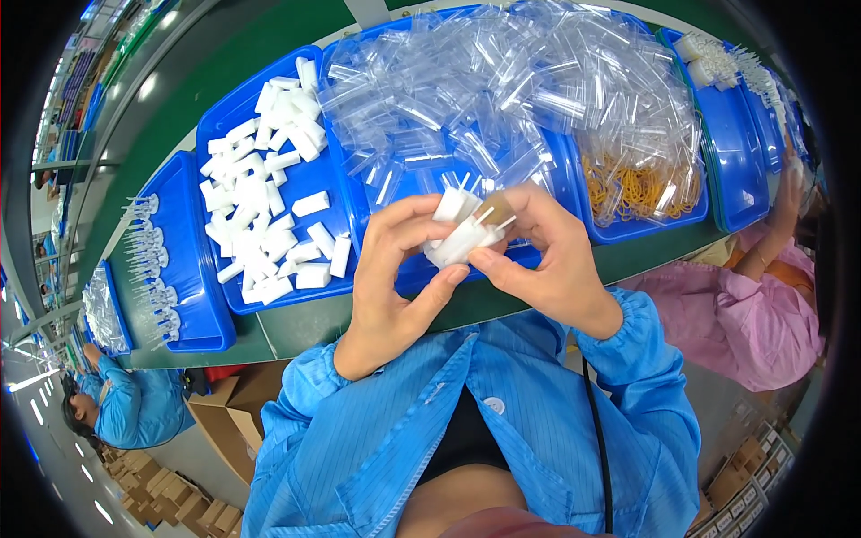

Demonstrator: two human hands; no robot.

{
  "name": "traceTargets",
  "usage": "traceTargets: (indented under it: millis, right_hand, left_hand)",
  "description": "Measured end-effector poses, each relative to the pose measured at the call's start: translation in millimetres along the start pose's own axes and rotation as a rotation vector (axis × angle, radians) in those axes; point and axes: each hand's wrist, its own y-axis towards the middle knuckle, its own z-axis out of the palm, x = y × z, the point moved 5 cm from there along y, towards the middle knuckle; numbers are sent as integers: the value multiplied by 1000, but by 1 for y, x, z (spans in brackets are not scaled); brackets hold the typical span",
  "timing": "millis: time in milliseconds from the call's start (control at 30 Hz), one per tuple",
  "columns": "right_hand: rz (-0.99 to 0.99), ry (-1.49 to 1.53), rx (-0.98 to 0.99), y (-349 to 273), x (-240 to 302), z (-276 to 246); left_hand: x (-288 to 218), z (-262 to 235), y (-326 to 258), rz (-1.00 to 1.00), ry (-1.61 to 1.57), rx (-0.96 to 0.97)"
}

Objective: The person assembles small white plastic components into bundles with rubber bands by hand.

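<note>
As both grip white blocks (pixel 462 231), left hand (pixel 401 269), right hand (pixel 547 255), blue tray (pixel 235 108)

The person wears a bright blue work smock of thin, slightly shiny cloth. Its long sleeves end in gathered, elasticated cuffs at the wrists, the left cuff (pixel 359 354) plain and snug, the right cuff (pixel 628 314) puffed and wrinkled. The left hand (pixel 395 269) and right hand (pixel 547 255) are bare, without gloves. The smock hangs open down the front over a dark garment. A thin black cable (pixel 599 439) runs down the right side of the chest.
</note>
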Motion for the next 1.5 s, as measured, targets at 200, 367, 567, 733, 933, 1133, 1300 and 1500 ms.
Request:
traceTargets:
  millis: [200, 367, 567, 733, 933, 1133, 1300, 1500]
  right_hand:
    - [-72, -67, 63, -1, 8, 1]
    - [-161, -353, -64, 0, 20, -27]
    - [-233, -855, -107, -13, 14, -48]
    - [-385, -1071, -25, -5, 12, -20]
    - [-461, -1353, 281, 18, 5, 2]
    - [-690, -1407, 609, 35, 0, 6]
    - [-701, -1131, 480, 38, 20, -2]
    - [-220, -66, -74, 34, 30, -7]
  left_hand:
    - [4, 2, -2, -169, -188, -3]
    - [8, -23, -6, -128, -184, -58]
    - [8, -42, -9, -99, -200, -135]
    - [16, -28, -9, -170, -224, -122]
    - [15, -26, -11, -137, -120, -134]
    - [10, -32, -11, -149, -91, -172]
    - [11, -37, -13, -158, -122, -204]
    - [13, -27, -13, -175, -238, -155]
